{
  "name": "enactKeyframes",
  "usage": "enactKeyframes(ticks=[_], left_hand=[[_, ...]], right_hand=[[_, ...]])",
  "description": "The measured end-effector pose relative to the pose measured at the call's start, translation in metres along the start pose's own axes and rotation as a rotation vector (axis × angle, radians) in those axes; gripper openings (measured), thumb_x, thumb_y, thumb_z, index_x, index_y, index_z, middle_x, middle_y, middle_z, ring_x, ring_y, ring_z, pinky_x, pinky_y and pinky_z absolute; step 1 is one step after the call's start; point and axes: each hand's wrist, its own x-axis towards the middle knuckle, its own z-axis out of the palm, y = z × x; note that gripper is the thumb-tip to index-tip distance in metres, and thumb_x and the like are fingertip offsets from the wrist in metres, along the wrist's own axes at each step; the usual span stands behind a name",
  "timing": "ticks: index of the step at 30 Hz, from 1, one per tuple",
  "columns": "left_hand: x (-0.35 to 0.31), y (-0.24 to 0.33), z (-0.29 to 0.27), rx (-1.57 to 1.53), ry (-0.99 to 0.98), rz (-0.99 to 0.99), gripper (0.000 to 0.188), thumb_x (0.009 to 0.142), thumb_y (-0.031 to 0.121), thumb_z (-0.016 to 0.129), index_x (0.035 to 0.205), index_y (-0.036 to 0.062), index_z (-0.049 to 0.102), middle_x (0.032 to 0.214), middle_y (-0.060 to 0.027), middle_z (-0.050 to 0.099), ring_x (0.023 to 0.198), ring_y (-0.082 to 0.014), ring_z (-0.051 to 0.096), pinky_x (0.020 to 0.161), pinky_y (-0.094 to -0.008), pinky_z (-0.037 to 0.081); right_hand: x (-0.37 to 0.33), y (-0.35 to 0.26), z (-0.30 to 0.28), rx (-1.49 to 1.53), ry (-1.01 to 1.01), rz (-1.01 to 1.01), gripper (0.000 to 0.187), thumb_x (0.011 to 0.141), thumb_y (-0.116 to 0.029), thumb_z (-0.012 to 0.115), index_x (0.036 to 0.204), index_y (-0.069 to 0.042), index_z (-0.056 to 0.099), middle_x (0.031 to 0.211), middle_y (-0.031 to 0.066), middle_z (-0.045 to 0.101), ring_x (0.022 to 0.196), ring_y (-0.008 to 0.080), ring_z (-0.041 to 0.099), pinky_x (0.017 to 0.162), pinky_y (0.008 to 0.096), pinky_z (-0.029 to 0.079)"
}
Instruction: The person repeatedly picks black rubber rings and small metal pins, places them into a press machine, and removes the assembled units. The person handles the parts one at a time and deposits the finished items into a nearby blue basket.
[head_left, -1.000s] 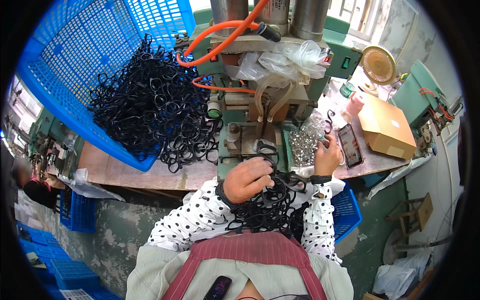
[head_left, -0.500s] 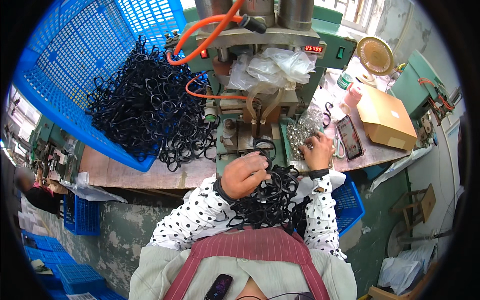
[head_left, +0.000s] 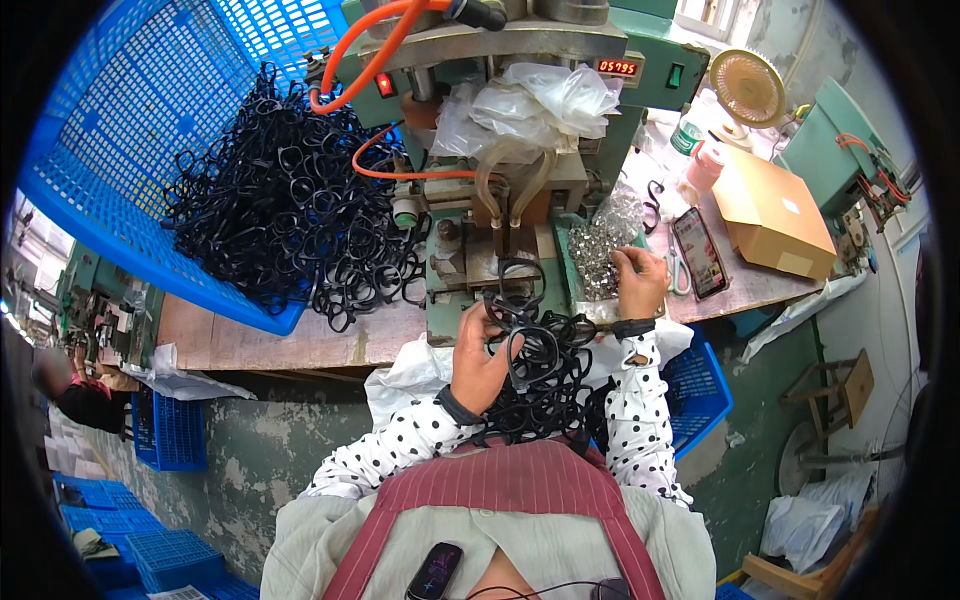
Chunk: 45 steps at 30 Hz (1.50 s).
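Picking shiny bits point(head_left: 590, 262) seems the step: the right hand point(head_left: 641, 283) bends over them at right, its grip hard to tell. The left hand point(head_left: 478, 358) holds a black loop point(head_left: 515, 320) near the machine point(head_left: 562, 178). Next needs careful pinching.

Left hand point(head_left: 478, 370) rolled, thumb now spread from fingers.
Right hand point(head_left: 643, 285) has moved left, fingertips now at the small metal pieces point(head_left: 592, 258).

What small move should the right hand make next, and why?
Perhaps the right hand should pinch one of the small shiny pieces and lift it clear. It is at the pile's edge, while the left hand is busy at the black loops. I cannot tell whether a piece is already pinched.
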Motion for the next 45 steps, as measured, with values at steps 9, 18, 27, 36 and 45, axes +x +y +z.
enactKeyframes(ticks=[9, 18, 27, 36, 45], left_hand=[[0.007, 0.044, -0.027, -0.180, -0.137, -0.285, 0.017, 0.100, 0.017, 0.053, 0.096, 0.0021, 0.059, 0.086, -0.0035, 0.062, 0.070, -0.0119, 0.058, 0.064, -0.0272, 0.048], [0.035, 0.052, -0.045, 0.246, -0.314, 0.180, 0.021, 0.086, 0.011, 0.068, 0.103, 0.0003, 0.061, 0.093, -0.0136, 0.065, 0.086, -0.0321, 0.062, 0.074, -0.0365, 0.049], [0.024, 0.040, -0.040, 0.186, -0.337, 0.111, 0.024, 0.087, 0.010, 0.066, 0.107, 0.0000, 0.058, 0.092, -0.0125, 0.063, 0.085, -0.0259, 0.064, 0.076, -0.0335, 0.051], [0.024, 0.034, -0.033, 0.231, -0.449, 0.142, 0.020, 0.088, 0.009, 0.062, 0.104, -0.0021, 0.057, 0.089, -0.0145, 0.062, 0.079, -0.0306, 0.062, 0.072, -0.0367, 0.051], [0.049, 0.053, -0.052, 0.227, -0.434, 0.911, 0.039, 0.076, 0.003, 0.066, 0.115, 0.0065, 0.067, 0.113, -0.0065, 0.067, 0.096, -0.0259, 0.059, 0.092, -0.0452, 0.045]], right_hand=[[-0.001, 0.011, 0.003, -0.042, -0.011, -0.092, 0.012, 0.073, -0.016, 0.077, 0.085, -0.018, 0.077, 0.080, -0.0001, 0.069, 0.088, 0.0197, 0.058, 0.089, 0.0388, 0.039], [0.004, -0.037, 0.011, 0.156, -0.111, -0.057, 0.013, 0.075, -0.009, 0.074, 0.087, -0.015, 0.075, 0.081, 0.0028, 0.069, 0.081, 0.0240, 0.061, 0.078, 0.0365, 0.047], [-0.014, -0.151, -0.020, 0.474, -0.425, -0.099, 0.024, 0.072, -0.006, 0.074, 0.095, -0.007, 0.075, 0.080, 0.0077, 0.068, 0.065, 0.0144, 0.057, 0.059, 0.0275, 0.045], [-0.013, -0.165, 0.003, 0.589, -0.464, 0.023, 0.049, 0.068, -0.006, 0.077, 0.112, 0.000, 0.054, 0.077, 0.0104, 0.070, 0.069, 0.0164, 0.067, 0.058, 0.0268, 0.046], [0.010, -0.138, -0.002, 0.441, -0.393, -0.020, 0.056, 0.070, -0.003, 0.075, 0.121, -0.001, 0.054, 0.098, 0.0132, 0.070, 0.089, 0.0205, 0.066, 0.079, 0.0321, 0.051]])
